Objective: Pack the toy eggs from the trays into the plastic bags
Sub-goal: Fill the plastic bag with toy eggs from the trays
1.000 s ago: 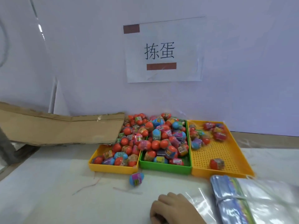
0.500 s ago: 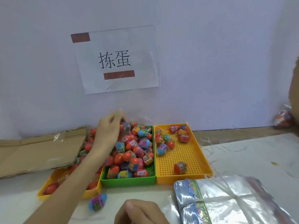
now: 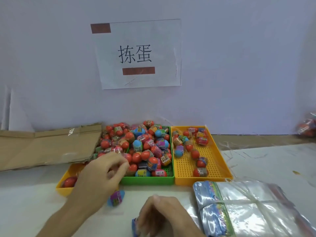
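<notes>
Toy eggs [image 3: 145, 147] are lying heaped in the green tray [image 3: 148, 180] and the left yellow tray [image 3: 64, 189] toward the tabletop's [image 3: 34, 202] far edge, with a few sitting in the right yellow tray [image 3: 201, 180]. The left hand [image 3: 100, 175] is hovering over the left trays' near edge, fingers curled, apparently pinching an egg, though blur is hiding it. One blue egg [image 3: 116, 198] is lying on the tabletop. The right hand [image 3: 162, 218] is gripping a bag's blue edge [image 3: 135, 226] beside the bundled plastic bags [image 3: 242, 207] at the near right corner.
</notes>
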Demonstrator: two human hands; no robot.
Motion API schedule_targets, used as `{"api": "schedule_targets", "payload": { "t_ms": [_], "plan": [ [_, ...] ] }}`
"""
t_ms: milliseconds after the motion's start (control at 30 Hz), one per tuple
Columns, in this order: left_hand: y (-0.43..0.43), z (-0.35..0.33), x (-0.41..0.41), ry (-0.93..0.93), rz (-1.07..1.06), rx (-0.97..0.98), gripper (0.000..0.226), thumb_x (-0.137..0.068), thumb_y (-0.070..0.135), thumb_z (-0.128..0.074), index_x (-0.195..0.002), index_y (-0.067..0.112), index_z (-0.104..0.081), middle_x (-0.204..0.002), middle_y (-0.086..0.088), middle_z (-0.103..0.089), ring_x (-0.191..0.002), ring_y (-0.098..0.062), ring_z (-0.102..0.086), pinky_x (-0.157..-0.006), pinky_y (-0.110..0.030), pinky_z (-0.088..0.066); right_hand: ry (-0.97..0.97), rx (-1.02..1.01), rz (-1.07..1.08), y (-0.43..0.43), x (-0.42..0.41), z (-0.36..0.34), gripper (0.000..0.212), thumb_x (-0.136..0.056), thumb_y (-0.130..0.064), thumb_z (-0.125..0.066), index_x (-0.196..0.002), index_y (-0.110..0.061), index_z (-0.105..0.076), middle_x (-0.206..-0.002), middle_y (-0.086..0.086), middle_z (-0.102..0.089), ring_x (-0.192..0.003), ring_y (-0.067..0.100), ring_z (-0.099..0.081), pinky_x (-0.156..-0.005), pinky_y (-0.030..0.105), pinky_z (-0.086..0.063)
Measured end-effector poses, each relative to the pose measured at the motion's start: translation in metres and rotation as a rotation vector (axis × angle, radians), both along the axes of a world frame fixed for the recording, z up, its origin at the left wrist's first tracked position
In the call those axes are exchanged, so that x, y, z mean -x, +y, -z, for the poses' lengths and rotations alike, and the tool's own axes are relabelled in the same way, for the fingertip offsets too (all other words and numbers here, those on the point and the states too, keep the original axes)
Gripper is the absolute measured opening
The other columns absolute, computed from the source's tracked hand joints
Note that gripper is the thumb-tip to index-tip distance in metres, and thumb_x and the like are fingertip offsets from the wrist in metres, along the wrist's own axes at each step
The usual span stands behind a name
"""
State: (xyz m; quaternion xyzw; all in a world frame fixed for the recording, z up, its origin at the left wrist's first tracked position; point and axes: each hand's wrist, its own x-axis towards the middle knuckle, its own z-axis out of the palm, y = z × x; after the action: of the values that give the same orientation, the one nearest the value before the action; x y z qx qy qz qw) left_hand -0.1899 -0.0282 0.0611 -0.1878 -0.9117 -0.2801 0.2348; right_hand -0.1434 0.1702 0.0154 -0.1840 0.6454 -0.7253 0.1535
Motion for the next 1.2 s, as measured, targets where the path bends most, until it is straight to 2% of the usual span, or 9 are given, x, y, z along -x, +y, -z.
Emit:
{"api": "schedule_targets", "payload": {
  "t_ms": [133, 400, 567, 633, 733, 833, 933, 1033, 1200],
  "plan": [
    [-0.014, 0.028, -0.022, -0.012, -0.042, 0.340, 0.027, -0.071, 0.027, -0.091, -0.084, 0.035, -0.069, -0.091, 0.015, -0.057, -0.070, -0.003, -0.054, -0.061, -0.027, -0.042, -0.014, 0.123, -0.018, 0.008, -0.002, -0.001, 0.058, -0.082, -0.064, -0.050, -0.073, -0.012, -0.074, -0.061, 0.008, -0.061, -0.058, 0.023, -0.049, -0.058, 0.035, -0.033],
    [-0.020, 0.040, -0.023, -0.046, 0.002, 0.353, 0.034, -0.068, 0.025, -0.094, -0.093, 0.031, -0.073, -0.104, 0.009, -0.059, -0.083, -0.011, -0.063, -0.069, -0.032, -0.046, 0.514, 0.066, 0.417, 0.015, -0.020, -0.006, 0.038, -0.094, -0.038, -0.042, -0.070, -0.021, -0.066, -0.055, 0.010, -0.054, -0.050, 0.019, -0.049, -0.049, 0.038, -0.037],
    [-0.021, 0.043, -0.027, -0.048, 0.002, 0.343, 0.028, -0.070, 0.033, -0.093, -0.091, 0.028, -0.076, -0.111, 0.002, -0.063, -0.092, -0.018, -0.066, -0.079, -0.035, -0.043, 0.569, -0.551, 0.222, 0.021, -0.009, -0.014, 0.013, -0.092, -0.035, -0.052, -0.095, -0.033, -0.064, -0.090, -0.016, -0.057, -0.089, 0.009, -0.054, -0.076, 0.025, -0.043],
    [-0.023, 0.045, -0.028, -0.050, -0.007, 0.340, 0.028, -0.072, 0.044, -0.087, -0.092, 0.030, -0.076, -0.116, 0.002, -0.062, -0.098, -0.019, -0.064, -0.082, -0.036, -0.041, 0.616, -0.900, 0.135, 0.020, -0.007, -0.009, 0.023, -0.095, -0.042, -0.050, -0.117, -0.040, -0.057, -0.110, -0.025, -0.046, -0.110, -0.002, -0.041, -0.092, 0.026, -0.033],
    [-0.023, 0.049, -0.028, -0.035, -0.047, 0.343, 0.032, -0.072, 0.055, -0.074, -0.092, 0.030, -0.076, -0.122, -0.001, -0.061, -0.108, -0.022, -0.061, -0.087, -0.037, -0.039, 0.641, -1.167, 0.081, 0.018, -0.009, -0.003, 0.041, -0.098, -0.047, -0.046, -0.138, -0.041, -0.043, -0.129, -0.017, -0.037, -0.125, 0.007, -0.031, -0.101, 0.031, -0.024],
    [-0.019, 0.053, -0.028, 0.053, -0.055, 0.410, 0.027, -0.077, 0.055, -0.065, -0.076, 0.029, -0.072, -0.118, -0.002, -0.064, -0.107, -0.021, -0.059, -0.085, -0.034, -0.037, 0.617, -1.151, 0.083, 0.018, -0.011, -0.004, 0.032, -0.098, -0.045, -0.048, -0.129, -0.039, -0.050, -0.123, -0.018, -0.038, -0.123, 0.007, -0.031, -0.098, 0.030, -0.021],
    [-0.016, 0.059, -0.026, 0.138, -0.056, 0.444, 0.021, -0.075, 0.045, -0.082, -0.071, 0.029, -0.068, -0.118, -0.003, -0.066, -0.110, -0.016, -0.049, -0.084, -0.031, -0.031, 0.622, -1.039, 0.121, 0.018, -0.011, -0.008, 0.010, -0.095, -0.039, -0.054, -0.104, -0.041, -0.050, -0.110, -0.025, -0.036, -0.109, -0.001, -0.030, -0.090, 0.026, -0.016],
    [-0.015, 0.063, -0.025, 0.209, -0.097, 0.408, 0.015, -0.077, 0.039, -0.080, -0.080, 0.028, -0.071, -0.117, -0.002, -0.065, -0.110, -0.019, -0.052, -0.087, -0.032, -0.033, 0.647, -0.965, 0.169, 0.018, -0.011, -0.010, 0.013, -0.094, -0.035, -0.058, -0.089, -0.041, -0.048, -0.101, -0.027, -0.042, -0.101, -0.007, -0.033, -0.090, 0.014, -0.015],
    [-0.012, 0.066, -0.028, 0.246, -0.063, 0.341, 0.011, -0.079, 0.018, -0.076, -0.083, 0.021, -0.066, -0.092, 0.004, -0.054, -0.082, -0.017, -0.050, -0.069, -0.030, -0.036, 0.707, -0.574, 0.390, 0.016, -0.018, -0.015, 0.020, -0.092, -0.023, -0.060, -0.086, -0.040, -0.050, -0.095, -0.023, -0.059, -0.101, -0.002, -0.052, -0.088, 0.017, -0.030]
  ]
}}
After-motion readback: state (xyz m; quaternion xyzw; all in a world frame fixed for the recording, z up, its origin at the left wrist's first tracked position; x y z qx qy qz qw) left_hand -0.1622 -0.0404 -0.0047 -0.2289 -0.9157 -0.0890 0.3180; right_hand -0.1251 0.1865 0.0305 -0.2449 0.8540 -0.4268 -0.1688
